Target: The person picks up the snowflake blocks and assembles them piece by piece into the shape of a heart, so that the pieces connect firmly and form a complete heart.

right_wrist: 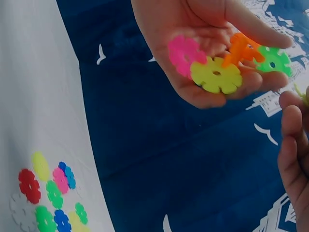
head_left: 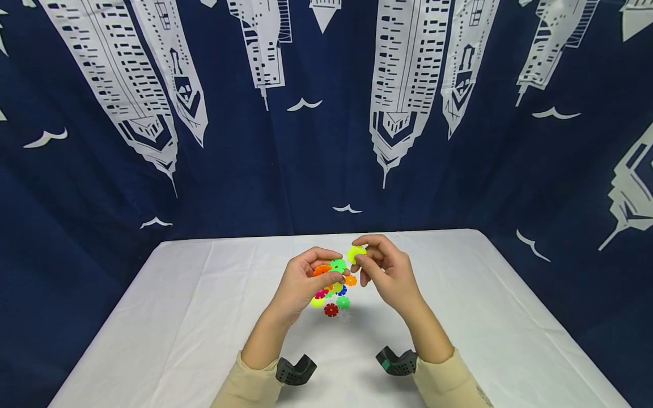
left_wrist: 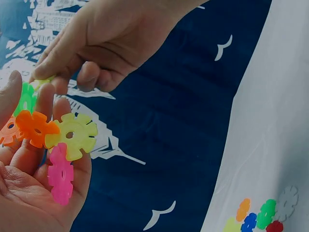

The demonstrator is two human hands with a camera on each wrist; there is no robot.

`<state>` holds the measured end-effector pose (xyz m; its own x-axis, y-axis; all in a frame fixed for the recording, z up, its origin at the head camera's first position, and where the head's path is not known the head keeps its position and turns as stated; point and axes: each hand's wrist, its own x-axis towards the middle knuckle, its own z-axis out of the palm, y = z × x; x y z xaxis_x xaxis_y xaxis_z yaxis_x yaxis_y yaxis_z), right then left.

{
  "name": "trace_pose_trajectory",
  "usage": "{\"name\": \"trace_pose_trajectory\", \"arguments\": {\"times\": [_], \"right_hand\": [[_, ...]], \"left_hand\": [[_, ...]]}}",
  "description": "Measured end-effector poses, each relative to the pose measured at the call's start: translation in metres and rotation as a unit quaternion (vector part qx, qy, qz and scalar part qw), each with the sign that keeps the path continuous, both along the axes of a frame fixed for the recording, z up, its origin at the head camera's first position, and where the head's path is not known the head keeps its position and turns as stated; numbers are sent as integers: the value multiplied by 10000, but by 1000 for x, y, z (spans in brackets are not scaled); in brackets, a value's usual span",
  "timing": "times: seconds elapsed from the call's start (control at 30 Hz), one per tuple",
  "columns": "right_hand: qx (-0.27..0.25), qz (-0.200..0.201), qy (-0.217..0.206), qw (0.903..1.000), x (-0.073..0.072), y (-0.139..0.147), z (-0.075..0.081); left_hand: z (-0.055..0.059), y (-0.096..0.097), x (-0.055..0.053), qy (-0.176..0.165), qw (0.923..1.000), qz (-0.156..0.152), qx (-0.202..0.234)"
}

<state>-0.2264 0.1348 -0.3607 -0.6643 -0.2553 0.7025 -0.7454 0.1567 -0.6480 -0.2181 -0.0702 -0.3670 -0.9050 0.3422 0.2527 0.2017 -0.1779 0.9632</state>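
My left hand [head_left: 298,283] holds a chain of linked flower-shaped plastic discs across its palm and fingers. In the left wrist view the chain shows a pink disc [left_wrist: 61,174], a yellow disc [left_wrist: 72,136], an orange disc [left_wrist: 37,128], a second orange one partly hidden, and a green disc [left_wrist: 26,99] at the far end. The thumb and fingers are around the green end. To the right, my right hand [head_left: 390,275] pinches a loose yellow-green disc [head_left: 356,253] between thumb and fingers. A small gap separates it from the green disc in the head view.
Several loose discs lie on the white tabletop below my hands, among them a red disc [head_left: 331,310], a green disc [head_left: 343,302], a clear disc [right_wrist: 22,212] and a blue disc [right_wrist: 62,221]. A dark blue curtain [head_left: 285,170] with white building prints hangs behind the table [head_left: 178,317].
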Motion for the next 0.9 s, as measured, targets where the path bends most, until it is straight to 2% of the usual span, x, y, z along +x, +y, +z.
{"name": "trace_pose_trajectory", "arguments": {"times": [0.17,0.27,0.63,0.9], "right_hand": [[-261,245,396,9986,2,-8,-2],[-263,214,471,9983,2,-11,-2],[-329,158,561,9978,7,-18,-6],[-898,233,798,9925,12,-29,-9]], "left_hand": [[2,1,2,23,9997,250,66],[4,0,2,42,9993,366,87],[5,-1,4,30,9999,67,123],[7,-1,7,60,9996,10,282]]}}
